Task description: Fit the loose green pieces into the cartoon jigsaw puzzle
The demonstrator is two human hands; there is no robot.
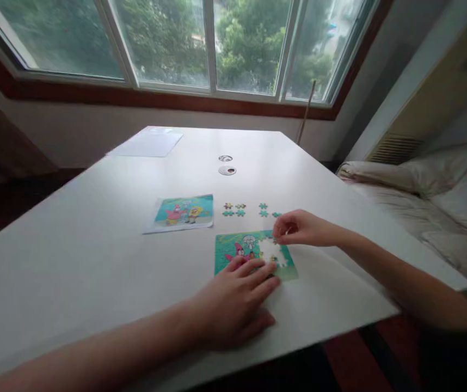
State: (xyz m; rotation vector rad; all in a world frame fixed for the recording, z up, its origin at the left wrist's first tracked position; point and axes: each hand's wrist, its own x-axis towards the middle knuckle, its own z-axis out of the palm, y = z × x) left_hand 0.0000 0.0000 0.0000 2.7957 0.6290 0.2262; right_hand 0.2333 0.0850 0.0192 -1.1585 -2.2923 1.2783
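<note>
Two hands at the puzzle (253,251) near-centre on the table (94,261): left hand (233,302) flat & open, pinning its near edge, right hand (303,228) pinched shut at far-right corner, piece inside can't tell; prob. light thin card, slides easily, so pinch pieces by edges.

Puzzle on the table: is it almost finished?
Mostly done: the puzzle's left half shows a full picture. In hand: the left hand lies flat on its bottom edge, and the right hand pinches at its top right corner; whether it holds a piece is hidden. Left: a white gap in the right half, and several loose pieces lying above it on the table.
</note>
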